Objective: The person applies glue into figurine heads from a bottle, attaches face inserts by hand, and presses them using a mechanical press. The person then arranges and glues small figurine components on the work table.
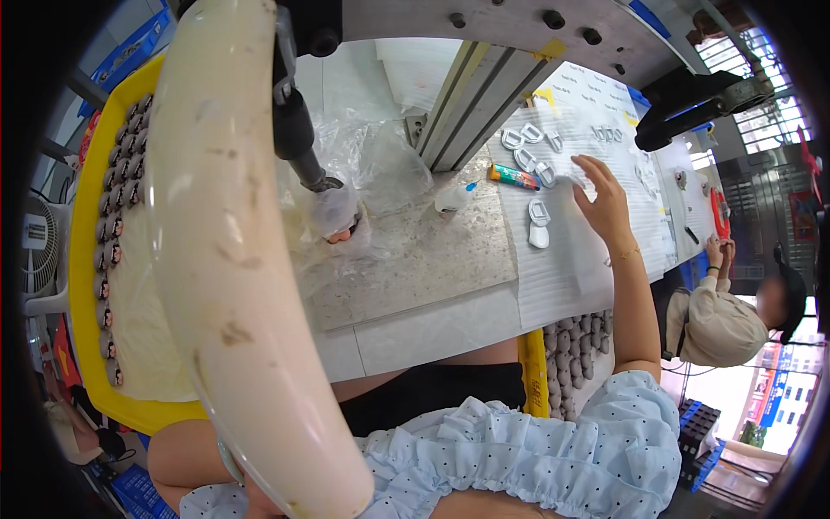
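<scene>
My right hand (pixel 603 203) hovers over a white foam sheet (pixel 562 285) at the right of the bench, its fingers apart and nothing in them. Just left of it lie several small white frame-shaped plastic parts (pixel 525 159) and an orange-and-green tube (pixel 514 176). My left hand does not show; a big glossy cream-coloured curved tube (pixel 233 225) blocks much of the left side. Beneath a dark metal rod (pixel 303 143) sits a small plastic-wrapped piece (pixel 340 216) with a reddish part showing.
A white squeeze bottle (pixel 454 200) with a blue tip stands on the grey plate (pixel 432 277). Yellow trays (pixel 82 285) hold rows of small grey pieces. A metal post (pixel 484 104) rises mid-bench. Another person (pixel 726 320) works at the right; a fan (pixel 39 242) stands left.
</scene>
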Motion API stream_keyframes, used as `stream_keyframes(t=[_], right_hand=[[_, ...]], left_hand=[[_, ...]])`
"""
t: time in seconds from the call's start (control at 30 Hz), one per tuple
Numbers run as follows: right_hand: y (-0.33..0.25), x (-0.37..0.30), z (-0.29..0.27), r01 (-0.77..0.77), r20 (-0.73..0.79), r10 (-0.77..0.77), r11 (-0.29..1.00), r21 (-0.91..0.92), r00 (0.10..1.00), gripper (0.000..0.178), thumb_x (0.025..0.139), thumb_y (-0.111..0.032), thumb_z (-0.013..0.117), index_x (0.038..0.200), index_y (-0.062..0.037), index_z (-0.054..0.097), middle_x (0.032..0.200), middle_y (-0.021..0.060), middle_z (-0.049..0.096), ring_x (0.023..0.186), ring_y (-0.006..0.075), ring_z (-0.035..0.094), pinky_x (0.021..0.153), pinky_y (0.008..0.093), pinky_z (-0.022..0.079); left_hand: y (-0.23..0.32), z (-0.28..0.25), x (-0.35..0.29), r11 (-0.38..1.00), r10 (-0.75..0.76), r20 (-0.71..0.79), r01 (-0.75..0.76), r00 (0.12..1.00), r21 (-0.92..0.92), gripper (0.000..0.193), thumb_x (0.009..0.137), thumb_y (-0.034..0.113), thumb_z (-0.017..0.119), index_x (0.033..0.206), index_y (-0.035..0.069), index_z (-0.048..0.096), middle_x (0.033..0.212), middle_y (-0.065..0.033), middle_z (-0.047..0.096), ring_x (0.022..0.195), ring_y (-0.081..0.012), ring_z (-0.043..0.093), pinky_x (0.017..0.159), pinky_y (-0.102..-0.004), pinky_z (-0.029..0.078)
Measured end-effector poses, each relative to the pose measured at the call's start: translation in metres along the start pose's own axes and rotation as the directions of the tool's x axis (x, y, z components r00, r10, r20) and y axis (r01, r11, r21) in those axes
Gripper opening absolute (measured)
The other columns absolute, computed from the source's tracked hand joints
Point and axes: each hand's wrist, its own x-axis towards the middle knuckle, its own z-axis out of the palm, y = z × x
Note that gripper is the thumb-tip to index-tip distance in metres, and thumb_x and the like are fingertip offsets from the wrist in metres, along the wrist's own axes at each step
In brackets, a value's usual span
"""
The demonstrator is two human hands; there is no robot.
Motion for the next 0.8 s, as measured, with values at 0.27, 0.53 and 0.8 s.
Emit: stream_keyframes(t=[0.27,0.53,0.8], right_hand=[[0.136,0.063,0.027,-0.612,0.031,0.627,0.768,-0.188,0.778,0.049,0.071,-0.016,0.064,0.119,-0.0115,0.053,0.112,0.0162,0.058,0.096,0.0206,0.058,0.080,0.0277,0.045],[0.171,0.109,0.050,-0.597,0.397,0.558,0.801,-0.028,0.729,0.038,0.068,-0.014,0.063,0.106,-0.0108,0.063,0.092,0.0093,0.065,0.079,0.0143,0.060,0.073,0.0256,0.046],[0.162,0.080,0.019,-0.489,0.214,0.461,0.867,0.098,0.861,0.028,0.070,-0.009,0.060,0.097,-0.0124,0.068,0.095,0.0055,0.064,0.079,0.0144,0.058,0.071,0.0244,0.045]], left_hand=[[-0.008,0.005,-0.010,0.996,0.050,-0.084,-0.056,0.995,-0.065,0.030,0.075,0.010,0.060,0.103,0.006,0.053,0.098,-0.0212,0.055,0.063,-0.0272,0.051,0.056,-0.0362,0.041],[0.013,0.017,0.015,0.991,-0.127,-0.407,0.096,0.905,-0.095,0.029,0.071,0.015,0.068,0.096,0.006,0.058,0.080,-0.0194,0.059,0.056,-0.0278,0.052,0.057,-0.0356,0.041],[0.027,0.014,0.038,0.978,-0.209,-0.426,0.188,0.880,-0.091,0.030,0.066,0.015,0.072,0.091,0.006,0.058,0.080,-0.0189,0.060,0.057,-0.0276,0.052,0.058,-0.0361,0.041]])
